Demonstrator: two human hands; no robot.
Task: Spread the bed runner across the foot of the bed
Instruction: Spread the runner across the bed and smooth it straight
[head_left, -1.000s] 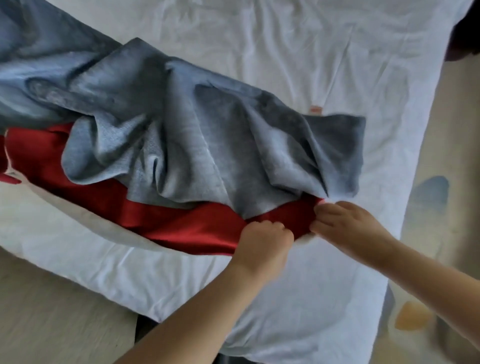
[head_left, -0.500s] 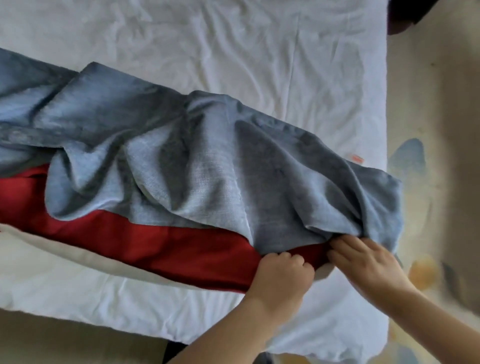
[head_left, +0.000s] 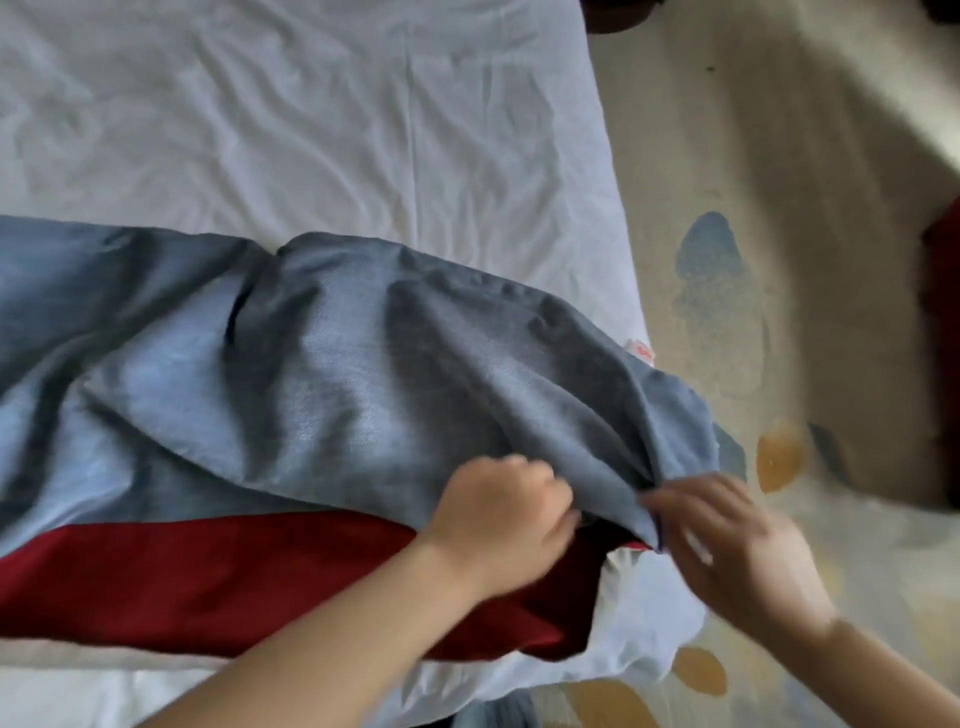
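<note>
The bed runner (head_left: 322, 395), grey-blue on top with a red band along its near side, lies rumpled across the near part of the bed (head_left: 337, 130), running in from the left to the bed's right edge. The left hand (head_left: 506, 519) is curled into a fist, gripping the cloth where grey-blue meets red, close to the runner's right end. Just to its right, the blurred right hand (head_left: 727, 545) pinches the runner's grey-blue corner above the patterned floor (head_left: 779, 208).
</note>
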